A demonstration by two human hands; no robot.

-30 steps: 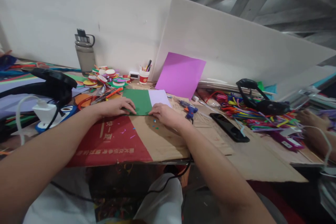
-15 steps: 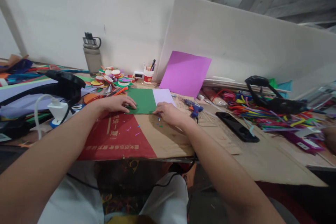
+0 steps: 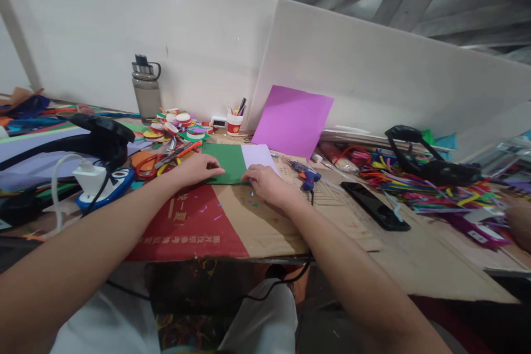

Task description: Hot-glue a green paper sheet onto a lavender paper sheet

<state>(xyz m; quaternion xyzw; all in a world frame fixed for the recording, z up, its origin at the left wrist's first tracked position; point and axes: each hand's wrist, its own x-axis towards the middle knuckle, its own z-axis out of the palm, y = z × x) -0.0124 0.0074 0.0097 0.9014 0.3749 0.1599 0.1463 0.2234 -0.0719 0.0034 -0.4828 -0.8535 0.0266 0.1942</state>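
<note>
A green sheet of paper (image 3: 226, 161) lies on the cardboard, covering part of a lavender sheet (image 3: 258, 154) whose right part shows. My left hand (image 3: 202, 169) rests at the green sheet's front left, with its fingers bent and a gap between thumb and forefinger. At the front right corner of the green sheet, my right hand (image 3: 263, 181) has its fingertips closed on the edge, its palm over the lavender paper. The undersides of both hands are hidden.
Scissors (image 3: 154, 165), a water bottle (image 3: 147, 97) and ribbon spools (image 3: 182, 120) are on the left. A glue gun (image 3: 306, 174), a phone (image 3: 375, 206) and many pipe cleaners (image 3: 431, 191) are to the right. A purple sheet (image 3: 292, 121) leans at the back. Another person's hand (image 3: 518, 213) shows far right.
My left hand has shifted slightly right over the green sheet, uncovering the scissors behind. My right hand stays at about the same corner. The view has tilted slightly.
</note>
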